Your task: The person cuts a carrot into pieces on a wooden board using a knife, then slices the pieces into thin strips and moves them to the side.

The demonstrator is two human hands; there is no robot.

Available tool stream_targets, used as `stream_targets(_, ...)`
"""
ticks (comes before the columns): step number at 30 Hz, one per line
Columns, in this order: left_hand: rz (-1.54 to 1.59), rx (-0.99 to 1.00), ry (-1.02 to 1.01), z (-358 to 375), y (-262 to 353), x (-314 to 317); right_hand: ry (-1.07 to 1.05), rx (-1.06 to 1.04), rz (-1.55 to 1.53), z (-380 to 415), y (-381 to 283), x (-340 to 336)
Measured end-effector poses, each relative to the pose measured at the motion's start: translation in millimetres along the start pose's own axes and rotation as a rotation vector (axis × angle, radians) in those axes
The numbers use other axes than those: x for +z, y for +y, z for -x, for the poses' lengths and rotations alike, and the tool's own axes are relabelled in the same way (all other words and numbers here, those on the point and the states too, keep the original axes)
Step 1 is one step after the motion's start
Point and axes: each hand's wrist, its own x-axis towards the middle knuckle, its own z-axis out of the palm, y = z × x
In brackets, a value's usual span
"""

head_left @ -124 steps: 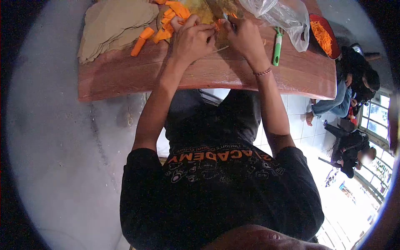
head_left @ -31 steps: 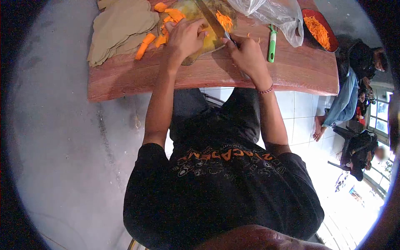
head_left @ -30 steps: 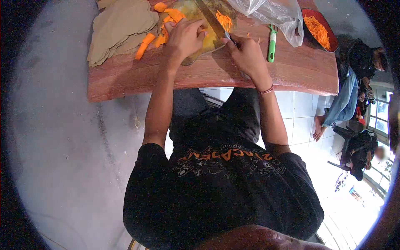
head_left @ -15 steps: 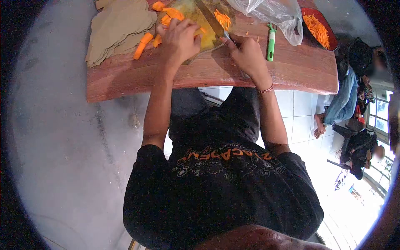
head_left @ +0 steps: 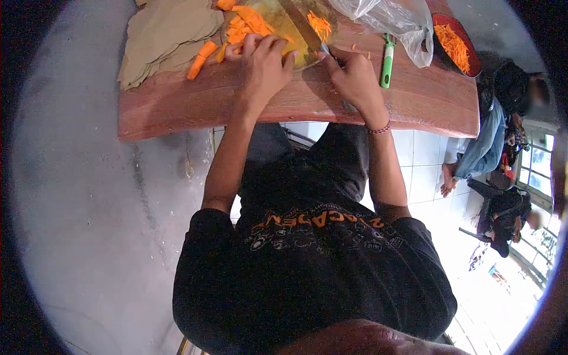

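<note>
My right hand [head_left: 356, 78] grips a knife [head_left: 303, 25] by its handle, its long blade slanting up and left across a yellowish cutting board [head_left: 284, 18]. Just right of the blade lies a small heap of carrot strips [head_left: 319, 25]. My left hand [head_left: 265, 66] is over the near left part of the board, fingers bent and apart, thumb out to the right. Beside its fingertips are sliced carrot pieces [head_left: 247, 22]; what lies under the fingers is hidden. Left of this hand sits a longer carrot chunk [head_left: 202, 59].
Brown flat sheets [head_left: 168, 41] cover the left of the wooden table [head_left: 414, 106]. A green-handled peeler [head_left: 387, 62], a clear plastic bag [head_left: 396, 23] and a dark red bowl [head_left: 474, 70] of carrot shreds are on the right. Other people [head_left: 488, 142] sit at the far right.
My left hand has slid right and slightly toward me, uncovering more of the sliced carrot. My right hand and the knife stay nearly where they were.
</note>
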Motion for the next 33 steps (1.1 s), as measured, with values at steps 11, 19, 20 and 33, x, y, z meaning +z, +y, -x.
stream_targets(11,0.022,0.069,0.026,-1.3,5.1,1.4,0.083,-0.148,0.051,-5.4,12.3,5.6)
stream_targets(19,0.041,0.08,0.041,1.5,-0.3,1.5,0.049,-0.074,0.088,1.2,-6.2,7.1)
stream_targets(20,0.071,0.082,0.032,1.4,-1.7,3.5,0.044,-0.051,0.114,1.4,-7.1,7.7)
stream_targets(33,0.05,0.099,0.034,0.3,-2.6,5.1,0.108,-0.066,0.169,11.7,-16.5,21.1)
